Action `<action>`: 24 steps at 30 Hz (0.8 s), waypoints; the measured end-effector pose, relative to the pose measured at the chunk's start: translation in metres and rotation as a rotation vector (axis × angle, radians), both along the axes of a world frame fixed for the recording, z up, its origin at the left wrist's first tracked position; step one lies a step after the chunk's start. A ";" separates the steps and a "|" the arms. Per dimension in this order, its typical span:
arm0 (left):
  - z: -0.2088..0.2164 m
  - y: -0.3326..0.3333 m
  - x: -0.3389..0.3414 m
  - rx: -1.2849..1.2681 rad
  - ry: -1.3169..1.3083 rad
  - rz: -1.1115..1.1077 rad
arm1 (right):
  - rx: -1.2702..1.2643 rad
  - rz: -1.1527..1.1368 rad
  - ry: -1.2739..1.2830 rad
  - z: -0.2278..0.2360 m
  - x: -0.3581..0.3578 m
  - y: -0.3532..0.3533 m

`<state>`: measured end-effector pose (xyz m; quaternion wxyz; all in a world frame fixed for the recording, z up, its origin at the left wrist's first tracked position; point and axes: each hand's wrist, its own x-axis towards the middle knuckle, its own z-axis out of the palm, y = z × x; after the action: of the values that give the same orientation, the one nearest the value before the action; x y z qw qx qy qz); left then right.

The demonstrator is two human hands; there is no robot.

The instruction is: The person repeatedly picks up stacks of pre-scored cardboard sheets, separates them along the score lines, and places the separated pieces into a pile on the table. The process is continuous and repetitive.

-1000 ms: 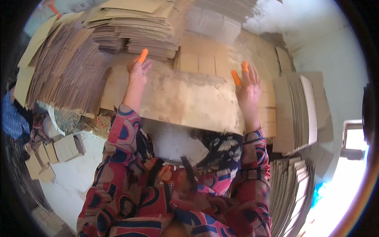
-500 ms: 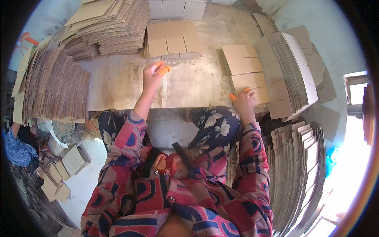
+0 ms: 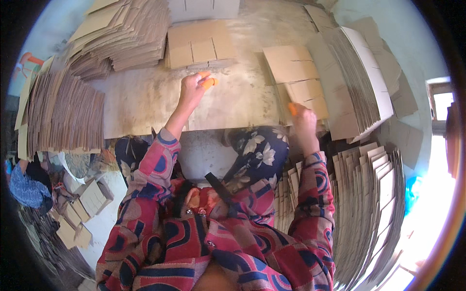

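Note:
My left hand hovers above the wooden board, its curled fingers apart and nothing visible between them. Orange covers are on its thumb and a fingertip. On the right, my right hand, smeared by motion, pinches the near left part of a slotted cardboard piece. An orange cover shows on one of its fingers. A narrow edge of this piece appears lifted near the fingertips; the other fingers hide the rest. Just beyond lies another slotted cardboard piece.
The wooden board spans the front. Cardboard stacks stand at its left, far left, far middle and right. More upright cardboard is beside my right arm. At the left edge is a person's blue patterned clothing.
My right hand has closed on the cardboard and drawn slightly toward me, with an edge lifting. My left hand has shifted a little to the right. The whole view has also shifted slightly.

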<state>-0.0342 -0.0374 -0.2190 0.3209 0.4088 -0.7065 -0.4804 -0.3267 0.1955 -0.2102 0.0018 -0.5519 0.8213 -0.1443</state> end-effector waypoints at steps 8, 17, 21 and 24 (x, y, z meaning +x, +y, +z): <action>0.015 -0.044 -0.002 -0.809 -0.525 0.059 | -0.352 -0.255 0.185 0.122 0.054 0.010; -0.024 -0.085 -0.018 -0.887 -0.959 -0.116 | 0.041 -0.264 0.308 0.157 0.052 0.015; -0.027 -0.088 -0.016 -1.173 -0.968 -0.120 | -0.250 -0.306 0.168 0.165 0.063 0.008; -0.018 -0.089 -0.013 -1.180 -0.850 -0.095 | -0.461 -0.223 0.171 0.157 0.063 0.000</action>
<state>-0.0469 -0.1264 -0.2374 0.1644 0.2880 -0.9284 0.1676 -0.2634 0.1951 -0.0529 -0.2091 -0.4542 0.8196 -0.2798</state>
